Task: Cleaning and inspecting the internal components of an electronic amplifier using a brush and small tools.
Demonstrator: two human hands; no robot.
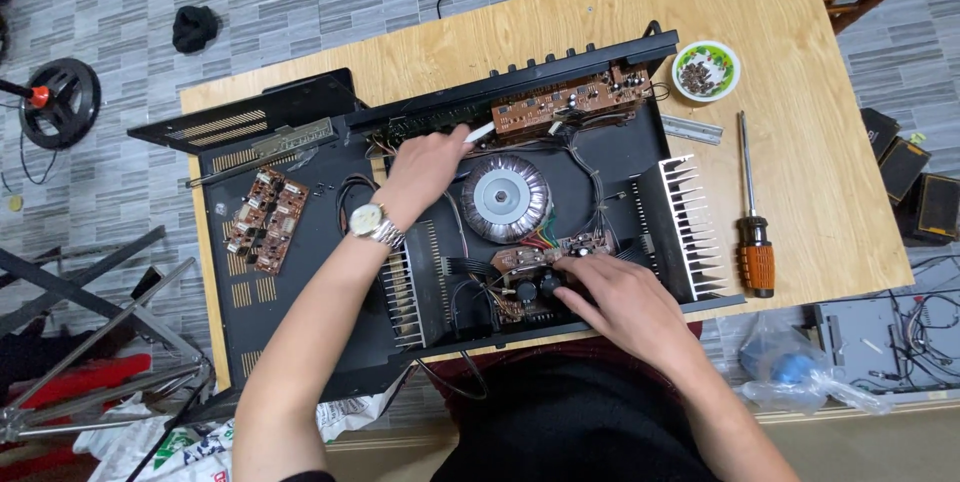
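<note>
— Pale wood: that is the counter point(800, 172), the largest item. Confirm what sits on it.

— An open black amplifier chassis point(330, 332), taking up most of the surface. Its removed black cover panel point(250, 114) lies at the far left corner, touching the chassis.

— Inside the chassis?

— A finned heat sink point(688, 227) stands along the right wall. A round silver toroidal transformer point(505, 199) is mounted near the middle. A long brown circuit board point(570, 102) stands on edge against the front panel at the far side. A smaller brown board point(527, 264) lies at the near edge, just below the transformer. A loose pair of small brown boards point(267, 219) rests on the left part of the chassis.

— The hands?

— The left hand point(425, 167), with a wristwatch point(368, 221), reaches to the far side; its fingers are curled around a white strip-like piece point(480, 133) beside the long board. The right hand point(610, 292) rests on the near board, fingers bent down over the components; whether it grips one I cannot tell.

— Loose items?

— An orange-handled screwdriver point(753, 212) lies on the counter right of the chassis, well apart from both hands. A small bowl point(706, 72) of screws sits beyond it.
</note>
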